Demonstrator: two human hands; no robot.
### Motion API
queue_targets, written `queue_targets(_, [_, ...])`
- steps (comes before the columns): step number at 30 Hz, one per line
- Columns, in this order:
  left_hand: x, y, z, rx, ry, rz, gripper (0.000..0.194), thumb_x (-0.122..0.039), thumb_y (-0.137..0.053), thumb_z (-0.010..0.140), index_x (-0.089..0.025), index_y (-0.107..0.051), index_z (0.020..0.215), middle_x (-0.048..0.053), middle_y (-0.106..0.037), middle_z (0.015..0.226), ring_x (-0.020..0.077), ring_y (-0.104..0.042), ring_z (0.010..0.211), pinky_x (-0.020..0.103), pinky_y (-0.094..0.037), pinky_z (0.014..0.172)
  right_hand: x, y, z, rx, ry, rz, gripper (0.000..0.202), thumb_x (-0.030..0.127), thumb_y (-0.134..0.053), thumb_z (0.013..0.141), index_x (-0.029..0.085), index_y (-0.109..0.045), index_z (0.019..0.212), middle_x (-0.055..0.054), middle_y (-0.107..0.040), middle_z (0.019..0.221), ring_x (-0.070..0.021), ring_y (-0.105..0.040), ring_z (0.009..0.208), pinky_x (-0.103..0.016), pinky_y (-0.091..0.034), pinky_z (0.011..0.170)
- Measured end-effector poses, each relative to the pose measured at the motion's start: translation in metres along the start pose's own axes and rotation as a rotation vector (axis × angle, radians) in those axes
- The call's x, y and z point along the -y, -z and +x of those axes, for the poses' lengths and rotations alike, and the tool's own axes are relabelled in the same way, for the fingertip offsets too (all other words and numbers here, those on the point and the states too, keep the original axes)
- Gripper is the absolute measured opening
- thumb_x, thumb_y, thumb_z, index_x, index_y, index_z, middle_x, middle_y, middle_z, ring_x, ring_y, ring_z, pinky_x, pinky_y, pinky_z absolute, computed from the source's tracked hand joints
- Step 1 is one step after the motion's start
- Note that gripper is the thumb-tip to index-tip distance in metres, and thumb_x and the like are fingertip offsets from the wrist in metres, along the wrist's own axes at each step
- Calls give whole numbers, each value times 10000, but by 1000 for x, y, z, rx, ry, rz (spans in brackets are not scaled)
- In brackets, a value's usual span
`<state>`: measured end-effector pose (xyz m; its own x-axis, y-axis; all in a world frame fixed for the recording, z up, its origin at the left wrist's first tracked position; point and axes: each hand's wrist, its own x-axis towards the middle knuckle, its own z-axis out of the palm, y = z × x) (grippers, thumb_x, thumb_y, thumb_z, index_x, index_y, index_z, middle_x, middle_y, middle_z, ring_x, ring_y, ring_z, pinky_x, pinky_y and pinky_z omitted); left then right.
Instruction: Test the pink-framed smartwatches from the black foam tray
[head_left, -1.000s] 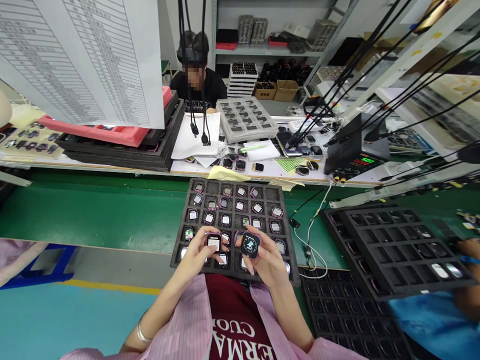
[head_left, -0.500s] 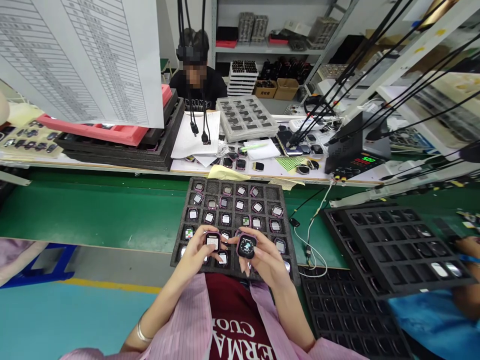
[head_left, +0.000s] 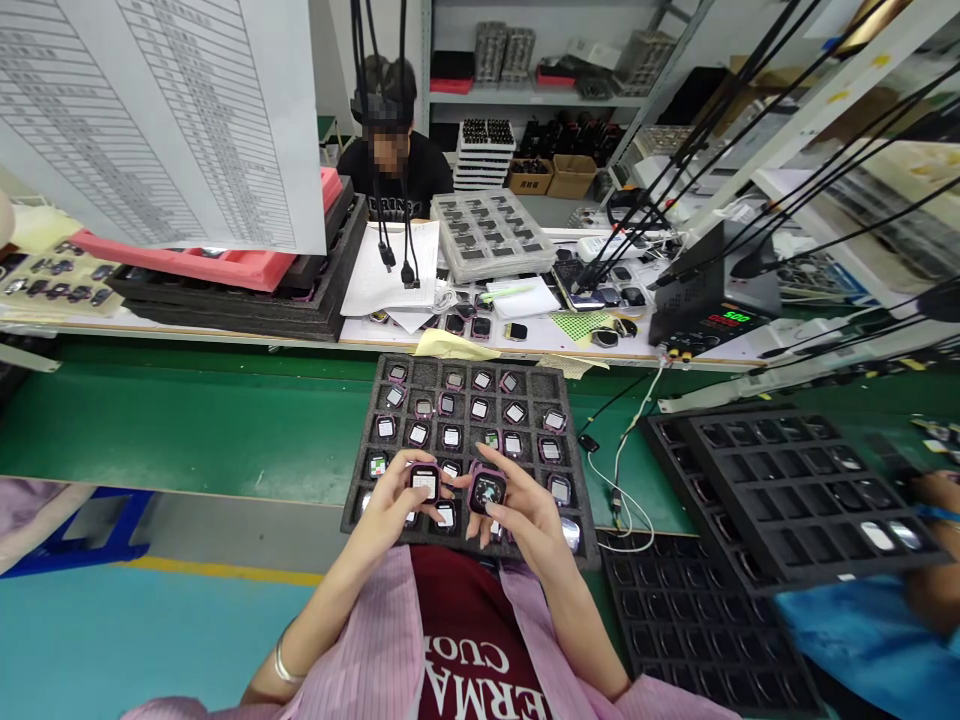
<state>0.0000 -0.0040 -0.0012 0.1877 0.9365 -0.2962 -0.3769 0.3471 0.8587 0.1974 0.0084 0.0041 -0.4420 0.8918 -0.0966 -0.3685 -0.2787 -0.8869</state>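
Observation:
My left hand (head_left: 395,495) is closed on a square smartwatch (head_left: 424,482) whose lit screen shows a pale grid. Beside it, my right hand (head_left: 525,505) grips a second smartwatch (head_left: 488,491) with a dark watch face, the thumb at its lower edge and the index finger raised above it. Both watches are over a black foam tray (head_left: 466,447) with many compartments, most of them holding square watches with lit screens. The fingers hide part of the lower rows.
Black trays (head_left: 810,500) of watches lie at the right, near another person's arm (head_left: 937,490). Cables (head_left: 619,490) hang beside my tray. Across the bench sits a person (head_left: 397,170). A power supply (head_left: 712,300) stands on the shelf.
The watch in my right hand has shifted slightly left and tilted; my right index finger has lifted off its top and the thumb has moved down. My left hand is almost unchanged.

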Motion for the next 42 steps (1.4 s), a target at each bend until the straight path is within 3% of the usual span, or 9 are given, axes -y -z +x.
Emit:
queue_targets(12, [-1, -1, -1, -8, -1, -17, 257, -192, -565, 827, -211, -516, 1079, 65, -647, 989, 249, -654, 943, 303, -562, 648, -2, 0, 0, -11, 5, 36, 551, 254, -637, 880, 268, -445, 1397, -120, -664, 1157, -200, -674, 672, -295, -541, 501])
queue_targets(15, [0, -1, -1, -6, 3, -18, 255, -191, -564, 827, -214, -514, 1076, 64, -651, 992, 239, -654, 925, 300, -560, 645, -3, 1, 3, -1, 16, 122, 489, 275, -648, 869, 264, -515, 1339, -115, -656, 1158, -201, -675, 698, -296, -549, 517])
queue_targets(19, [0, -2, -1, 1, 9, -16, 246, -197, -562, 827, -208, -514, 1069, 69, -660, 980, 226, -651, 894, 294, -555, 640, -4, 2, 4, 9, 38, 176, 346, 271, -678, 849, 254, -629, 1191, -84, -675, 1066, -161, -654, 578, -267, -521, 465])
queue_targets(24, [0, -3, -1, 9, 13, -5, 251, -184, -543, 838, -206, -505, 1085, 78, -655, 1012, 221, -640, 919, 303, -561, 665, -3, 1, 2, 13, 17, 224, 412, 307, -677, 859, 251, -578, 1256, -71, -686, 981, -130, -627, 514, -243, -508, 447])
queue_targets(42, [-1, -8, -2, -23, 24, 0, 257, -218, -589, 825, -203, -536, 1076, 71, -649, 1009, 229, -656, 921, 295, -557, 665, -6, 6, 0, -8, -7, 278, 385, 384, -722, 807, 253, -651, 1162, -72, -706, 898, -127, -589, 427, -228, -443, 362])
